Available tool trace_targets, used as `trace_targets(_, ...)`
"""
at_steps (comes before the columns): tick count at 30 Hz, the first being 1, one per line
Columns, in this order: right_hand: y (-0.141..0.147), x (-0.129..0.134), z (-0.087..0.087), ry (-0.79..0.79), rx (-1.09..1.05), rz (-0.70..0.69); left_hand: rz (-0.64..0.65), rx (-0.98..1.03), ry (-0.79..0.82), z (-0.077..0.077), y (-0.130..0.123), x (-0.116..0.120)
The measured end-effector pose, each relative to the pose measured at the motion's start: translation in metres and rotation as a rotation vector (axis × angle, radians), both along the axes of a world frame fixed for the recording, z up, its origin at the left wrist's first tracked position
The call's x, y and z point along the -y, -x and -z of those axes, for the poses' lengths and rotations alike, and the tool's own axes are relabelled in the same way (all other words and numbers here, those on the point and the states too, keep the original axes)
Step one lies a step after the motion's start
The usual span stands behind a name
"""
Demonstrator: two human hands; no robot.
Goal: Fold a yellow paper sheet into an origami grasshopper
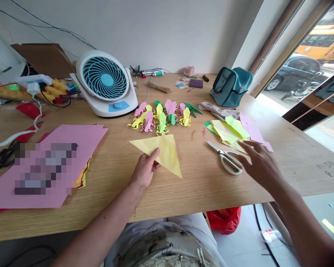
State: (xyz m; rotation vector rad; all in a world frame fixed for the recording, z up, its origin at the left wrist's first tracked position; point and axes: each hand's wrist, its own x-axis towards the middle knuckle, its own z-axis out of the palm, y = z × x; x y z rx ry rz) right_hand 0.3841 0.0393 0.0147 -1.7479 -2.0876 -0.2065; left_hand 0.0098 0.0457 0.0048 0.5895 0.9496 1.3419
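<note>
My left hand (146, 168) pinches a pale yellow folded paper triangle (165, 152), thumb on top, above the middle of the table. Over at the right, my right hand (258, 157) is empty with its fingers apart, close to the white-handled scissors (229, 163). Its fingertips reach the near edge of a pile of green and yellow paper pieces (231, 131); whether they touch it I cannot tell. Beyond the triangle stand several folded paper figures (161, 120) in pink, yellow and green.
A white fan (107, 79) stands at the back left, with pink paper sheets (86, 139) in front of it. A teal bag (231, 87), a crumpled cloth (219, 110) and a bundle of thin sticks (158, 87) lie farther back. Below the table edge hangs a red plastic bag (225, 220).
</note>
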Motion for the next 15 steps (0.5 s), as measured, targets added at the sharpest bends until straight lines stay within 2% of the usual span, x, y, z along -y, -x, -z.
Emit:
trace_targets(1,0.025,0.004,-0.004,0.045,-0.193,-0.077,0.012,0.002,-0.007,0.000,-0.001,0.001)
trace_targets(2,0.053,0.007,-0.008,0.162,-0.403,-0.180,0.023,0.004,-0.015,0.000,-0.002,0.003)
trace_targets(4,0.106,0.007,-0.011,0.497,-0.808,-0.393,0.043,0.009,-0.030,0.001,-0.004,0.005)
trace_targets(5,0.129,0.005,-0.011,0.653,-0.963,-0.467,0.052,0.012,-0.035,0.001,-0.005,0.007)
trace_targets(7,0.164,-0.002,-0.009,0.813,-1.160,-0.539,0.070,0.021,-0.039,0.002,-0.007,0.008)
trace_targets(10,0.183,-0.015,-0.003,0.787,-1.246,-0.544,0.074,0.031,-0.030,0.002,-0.006,0.007)
trace_targets(15,0.166,-0.029,0.012,0.655,-1.083,-0.493,-0.043,-0.009,-0.017,-0.003,0.004,-0.001)
